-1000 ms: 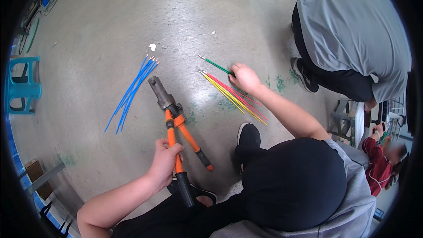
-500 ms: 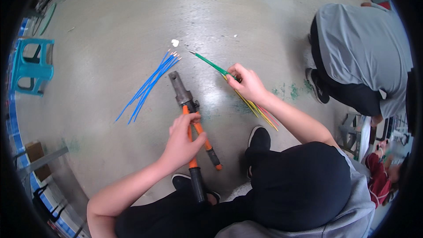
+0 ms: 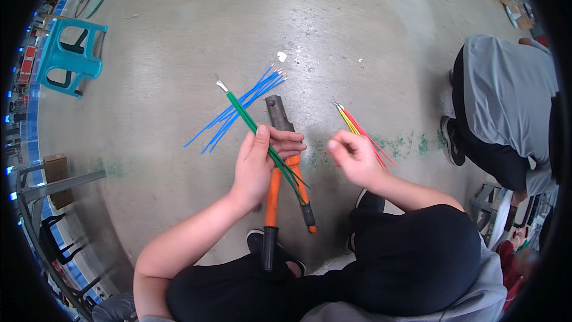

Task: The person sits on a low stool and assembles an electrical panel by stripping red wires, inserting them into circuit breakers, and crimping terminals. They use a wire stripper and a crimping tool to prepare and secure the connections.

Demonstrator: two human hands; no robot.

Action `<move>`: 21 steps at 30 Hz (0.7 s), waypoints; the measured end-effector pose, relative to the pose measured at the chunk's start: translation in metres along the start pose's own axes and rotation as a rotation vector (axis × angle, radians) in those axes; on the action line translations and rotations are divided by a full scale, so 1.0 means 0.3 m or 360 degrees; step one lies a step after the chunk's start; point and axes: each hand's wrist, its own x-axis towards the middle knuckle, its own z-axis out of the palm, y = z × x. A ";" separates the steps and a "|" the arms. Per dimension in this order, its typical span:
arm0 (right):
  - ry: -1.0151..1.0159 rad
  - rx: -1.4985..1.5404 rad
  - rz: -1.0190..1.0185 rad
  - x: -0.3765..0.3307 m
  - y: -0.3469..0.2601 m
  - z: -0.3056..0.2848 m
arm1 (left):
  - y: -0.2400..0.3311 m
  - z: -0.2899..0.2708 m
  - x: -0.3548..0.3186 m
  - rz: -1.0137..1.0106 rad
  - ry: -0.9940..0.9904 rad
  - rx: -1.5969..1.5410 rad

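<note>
My left hand [image 3: 255, 164] grips a bundle of green wires [image 3: 239, 111] between thumb and fingers. A silvery metal end [image 3: 221, 86] tips the bundle at its far left, and the loose wire ends trail toward my lap. Below them, a crimping tool [image 3: 274, 194] with a dark head and orange handles lies on the floor between my feet; my left hand partly covers it. To the right, my right hand [image 3: 360, 161] is raised with its fingers curled in, and nothing shows in it. Yellow wires [image 3: 347, 120] and red wires [image 3: 364, 133] lie just beyond and under it.
Blue wires [image 3: 238, 107] with bare copper ends lie crossed on the floor, left of the tool head. A white scrap [image 3: 282, 56] is past them. A teal stool [image 3: 74, 56] stands at far left, a metal frame [image 3: 62, 185] below it. Another person [image 3: 506, 107] bends over at right.
The green wires have passed from my right hand to my left, which has come off the crimping tool's handle. My right hand has drawn back toward me. The view has shifted somewhat.
</note>
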 end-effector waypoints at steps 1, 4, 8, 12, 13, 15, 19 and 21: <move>-0.0034 -0.0001 0.0179 -0.019 0.007 -0.035 | 0.013 -0.008 0.001 0.0043 -0.0030 0.0012; -0.0793 0.0011 0.0787 -0.081 0.076 -0.107 | 0.051 0.006 0.013 0.0177 -0.0011 -0.0173; -0.2337 0.0014 0.0941 -0.108 0.110 -0.054 | 0.169 0.031 0.022 0.0368 -0.0192 -0.0190; -0.2154 -0.0455 0.0678 0.018 -0.038 -0.133 | 0.344 0.079 0.000 0.0511 -0.0306 0.0062; -0.1802 -0.0640 0.0425 0.064 -0.141 -0.176 | 0.394 0.100 -0.017 0.0543 -0.0302 0.0206; -0.1017 -0.1002 -0.0058 0.145 -0.328 -0.210 | 0.457 0.126 -0.045 0.0579 -0.0167 0.0315; -0.0367 -0.0706 -0.0739 0.213 -0.718 -0.223 | 0.593 0.200 -0.101 0.0565 0.0016 0.0854; -0.0302 -0.0518 -0.1124 0.211 -0.855 -0.200 | 0.630 0.236 -0.121 0.0512 0.0061 0.1299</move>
